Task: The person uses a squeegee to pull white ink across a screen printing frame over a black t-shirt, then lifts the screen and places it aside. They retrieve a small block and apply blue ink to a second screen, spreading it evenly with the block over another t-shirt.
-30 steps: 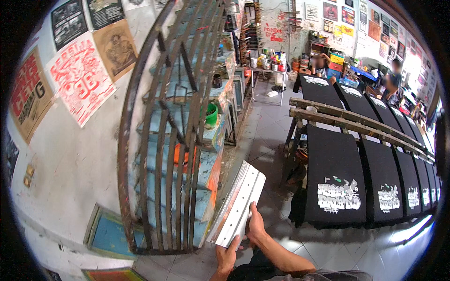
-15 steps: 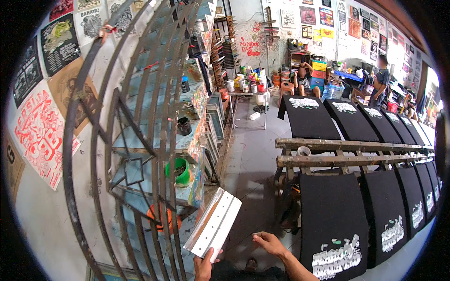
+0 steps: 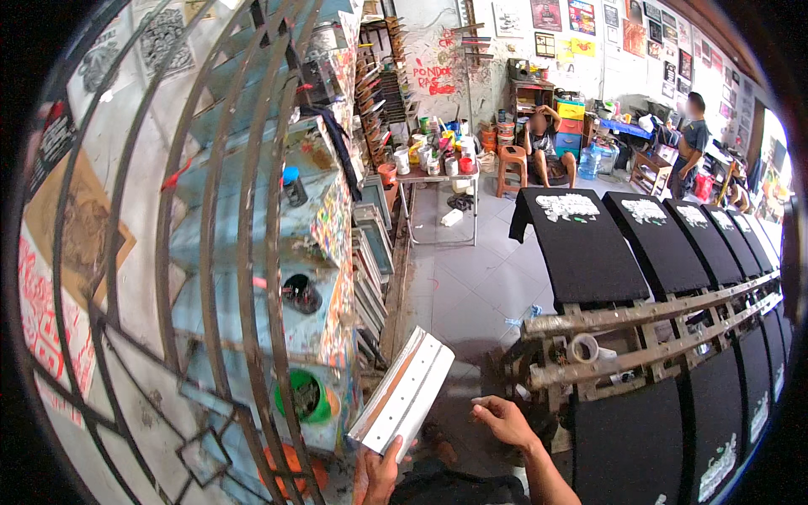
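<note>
My left hand grips the lower end of a long, flat squeegee, white-silver with dotted holes and a brown strip, tilted diagonally in front of me. My right hand is apart from it, to its right, fingers loosely bent and apparently holding nothing. To the right, black shirts with white prints hang on boards in two rows along a stained wooden rack, with a tape roll on it.
A barred railing fronts paint-spattered blue steps with buckets on my left. Screen frames lean beside them. A table of paint pots stands ahead; one seated person and one standing person are at the back.
My right hand has let go of the squeegee and moved to its right, while my left still holds it. The view has turned and advanced along the aisle beside the railing.
</note>
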Demonstrator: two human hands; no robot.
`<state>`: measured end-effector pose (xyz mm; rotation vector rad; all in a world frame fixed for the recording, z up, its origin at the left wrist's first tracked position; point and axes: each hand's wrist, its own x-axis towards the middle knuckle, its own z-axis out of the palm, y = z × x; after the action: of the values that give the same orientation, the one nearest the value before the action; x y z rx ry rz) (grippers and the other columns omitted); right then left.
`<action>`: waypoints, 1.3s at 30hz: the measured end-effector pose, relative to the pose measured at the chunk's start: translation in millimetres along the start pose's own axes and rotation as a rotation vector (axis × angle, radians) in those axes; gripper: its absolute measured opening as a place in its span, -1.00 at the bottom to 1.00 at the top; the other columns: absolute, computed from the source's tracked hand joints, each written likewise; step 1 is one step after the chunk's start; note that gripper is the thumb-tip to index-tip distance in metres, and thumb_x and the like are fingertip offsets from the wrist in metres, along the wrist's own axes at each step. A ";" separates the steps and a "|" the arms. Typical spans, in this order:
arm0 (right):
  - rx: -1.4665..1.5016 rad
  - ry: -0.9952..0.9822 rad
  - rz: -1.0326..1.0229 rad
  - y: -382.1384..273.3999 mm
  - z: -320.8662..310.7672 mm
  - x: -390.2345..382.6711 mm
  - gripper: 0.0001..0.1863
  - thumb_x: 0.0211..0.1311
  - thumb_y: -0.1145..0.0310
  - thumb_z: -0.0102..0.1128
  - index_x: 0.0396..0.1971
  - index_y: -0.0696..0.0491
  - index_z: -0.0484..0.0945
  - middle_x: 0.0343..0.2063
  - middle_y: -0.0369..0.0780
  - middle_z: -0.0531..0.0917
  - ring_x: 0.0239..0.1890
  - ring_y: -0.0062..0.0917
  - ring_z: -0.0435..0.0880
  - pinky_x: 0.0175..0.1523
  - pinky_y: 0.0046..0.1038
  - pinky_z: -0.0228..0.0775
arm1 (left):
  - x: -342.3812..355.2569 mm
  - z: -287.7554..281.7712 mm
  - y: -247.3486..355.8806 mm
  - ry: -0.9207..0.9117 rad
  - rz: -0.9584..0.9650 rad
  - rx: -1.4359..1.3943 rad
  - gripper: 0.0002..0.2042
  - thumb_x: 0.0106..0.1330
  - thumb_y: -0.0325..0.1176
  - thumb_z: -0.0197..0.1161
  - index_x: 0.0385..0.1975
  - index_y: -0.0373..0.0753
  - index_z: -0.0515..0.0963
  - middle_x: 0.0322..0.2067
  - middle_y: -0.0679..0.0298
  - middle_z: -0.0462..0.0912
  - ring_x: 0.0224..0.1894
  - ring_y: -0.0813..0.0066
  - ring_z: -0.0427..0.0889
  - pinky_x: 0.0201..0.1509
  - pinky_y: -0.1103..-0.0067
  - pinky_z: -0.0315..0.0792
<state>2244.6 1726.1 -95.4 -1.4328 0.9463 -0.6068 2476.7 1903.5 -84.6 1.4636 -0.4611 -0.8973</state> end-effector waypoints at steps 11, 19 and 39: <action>-0.028 0.410 0.102 -14.5 -83.9 196.5 -0.62 0.43 0.24 0.37 0.05 0.22 0.69 -0.14 -0.11 0.82 -0.06 -0.50 0.79 0.09 -0.43 0.58 | 295.6 91.3 84.7 -0.143 -0.037 -0.011 -0.45 0.47 -0.39 0.32 0.38 -0.46 0.35 0.06 -0.02 0.73 -0.09 0.14 0.84 -0.40 0.53 0.68; 0.161 0.452 0.244 -2.4 -116.5 343.9 -0.64 0.45 0.28 0.35 0.05 0.25 0.68 -0.18 -0.11 0.82 -0.14 -0.50 0.80 0.03 -0.44 0.60 | 506.3 215.9 129.1 -0.258 0.033 0.005 -0.51 0.53 -0.30 0.24 0.34 -0.47 0.40 0.07 -0.05 0.72 -0.06 0.12 0.83 -0.36 0.54 0.69; -0.002 0.521 0.020 -103.9 -356.4 852.8 -0.65 0.43 0.33 0.34 0.00 0.31 0.67 -0.29 -0.07 0.81 -0.24 -0.47 0.81 -0.07 -0.45 0.61 | 941.1 455.4 226.5 -0.331 0.042 -0.119 -0.48 0.49 -0.36 0.26 0.38 -0.42 0.36 0.10 -0.05 0.70 -0.09 0.11 0.84 -0.39 0.55 0.66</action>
<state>2415.4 811.8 -105.2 -1.2864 1.3635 -0.9905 2762.3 873.1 -52.5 1.1962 -0.6684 -1.1199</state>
